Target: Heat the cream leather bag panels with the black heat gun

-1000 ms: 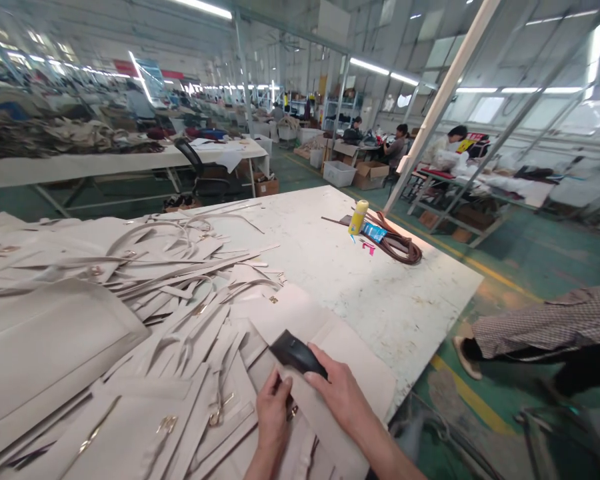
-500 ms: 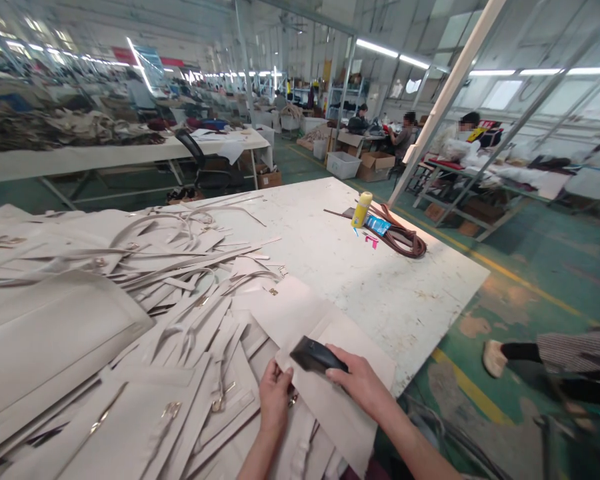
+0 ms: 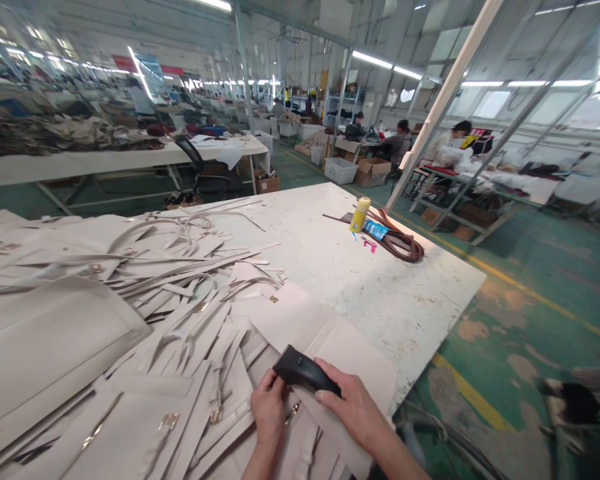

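My right hand (image 3: 349, 405) is wrapped round a black electric hair clipper (image 3: 305, 371), its broad head pointing left. Close by that head, my left hand (image 3: 269, 407) is closed on the edge of a beige leather bag piece (image 3: 353, 353). The clipper covers part of this edge and the left fingertips. Below the hands, a gold metal fitting (image 3: 293, 412) shows between the beige layers. Straps and panels with gold clasps (image 3: 169, 421) lie heaped to the left of my hands.
A yellow bottle (image 3: 360, 215) stands on the white table (image 3: 405, 300) beside a coil of brown straps (image 3: 405, 245) with a blue label. Pink scraps (image 3: 370, 247) lie near it. A slanted post (image 3: 430, 113) rises beyond the table. Several people sit at far worktables.
The clipper has moved left and slightly down, right up to my left fingers. Both hands have shifted a little left. The passer-by's leg at the right has moved out of its earlier place.
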`<state>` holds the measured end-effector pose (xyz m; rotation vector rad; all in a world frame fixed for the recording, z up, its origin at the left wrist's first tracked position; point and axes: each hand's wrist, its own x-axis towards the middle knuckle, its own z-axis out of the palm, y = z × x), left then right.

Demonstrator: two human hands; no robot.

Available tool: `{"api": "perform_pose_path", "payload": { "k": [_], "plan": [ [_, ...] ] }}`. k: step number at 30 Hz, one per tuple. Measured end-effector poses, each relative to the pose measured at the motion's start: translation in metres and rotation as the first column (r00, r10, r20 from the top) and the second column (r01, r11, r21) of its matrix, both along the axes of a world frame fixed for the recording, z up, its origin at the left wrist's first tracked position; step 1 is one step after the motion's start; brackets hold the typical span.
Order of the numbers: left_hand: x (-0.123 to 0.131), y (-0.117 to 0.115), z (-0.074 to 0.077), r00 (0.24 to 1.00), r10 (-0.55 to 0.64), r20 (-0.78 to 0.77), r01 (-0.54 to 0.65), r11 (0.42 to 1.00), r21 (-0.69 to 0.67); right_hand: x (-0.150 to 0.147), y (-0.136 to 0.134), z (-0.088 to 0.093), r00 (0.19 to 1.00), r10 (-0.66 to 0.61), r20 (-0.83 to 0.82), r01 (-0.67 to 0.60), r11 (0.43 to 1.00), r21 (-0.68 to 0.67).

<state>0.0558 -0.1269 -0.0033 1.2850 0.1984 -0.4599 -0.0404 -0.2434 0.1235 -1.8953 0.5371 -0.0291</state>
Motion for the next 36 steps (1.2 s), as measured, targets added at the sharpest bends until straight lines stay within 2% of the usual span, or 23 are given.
{"api": "perform_pose_path", "payload": {
  "k": [3, 7, 10, 13, 17, 19, 22, 28, 32, 34, 36],
  "plan": [
    [0.0, -0.002, 0.003, 1.0, -0.015, -0.014, 0.015, 0.999, -0.039, 0.003, 0.003, 0.0, 0.998, -0.054, 0.031, 0.054, 0.998, -0.018],
    [0.003, -0.004, 0.004, 0.998, -0.04, -0.04, 0.038, 0.998, -0.054, -0.01, -0.002, -0.001, 0.989, -0.141, 0.037, 0.141, 0.99, 0.014],
    [0.005, -0.002, -0.001, 0.995, -0.093, 0.049, 0.093, 0.996, -0.005, -0.019, -0.001, -0.002, 0.994, -0.106, -0.009, 0.106, 0.994, 0.008],
    [0.004, -0.002, -0.003, 0.988, -0.106, 0.113, 0.101, 0.994, 0.045, -0.016, 0.004, -0.002, 0.996, -0.086, -0.025, 0.085, 0.996, -0.033],
    [-0.001, -0.005, 0.005, 0.998, -0.07, -0.001, 0.07, 0.996, -0.049, -0.01, 0.001, 0.0, 0.983, -0.179, 0.037, 0.18, 0.983, -0.046],
    [-0.003, -0.006, 0.011, 0.998, -0.056, -0.036, 0.052, 0.993, -0.102, -0.013, -0.006, 0.0, 0.975, -0.215, 0.055, 0.216, 0.976, -0.017],
    [-0.003, -0.006, 0.018, 0.999, -0.034, -0.012, 0.033, 0.993, -0.117, -0.025, -0.012, -0.003, 0.976, -0.214, 0.044, 0.213, 0.977, 0.033],
    [-0.001, -0.008, 0.013, 0.998, -0.064, -0.022, 0.061, 0.991, -0.116, -0.04, -0.005, -0.013, 0.986, -0.15, 0.069, 0.139, 0.979, 0.149],
    [-0.001, -0.015, 0.014, 0.971, -0.095, -0.22, 0.054, 0.981, -0.185, -0.044, -0.007, -0.021, 0.967, -0.192, 0.166, 0.135, 0.944, 0.302],
    [-0.002, -0.019, 0.019, 0.939, -0.143, -0.311, 0.081, 0.975, -0.206, -0.045, -0.01, -0.027, 0.958, -0.227, 0.176, 0.152, 0.921, 0.359],
    [-0.003, -0.022, 0.023, 0.917, -0.212, -0.339, 0.135, 0.962, -0.236, -0.047, -0.012, -0.032, 0.956, -0.241, 0.166, 0.16, 0.906, 0.392]
  ]
}}
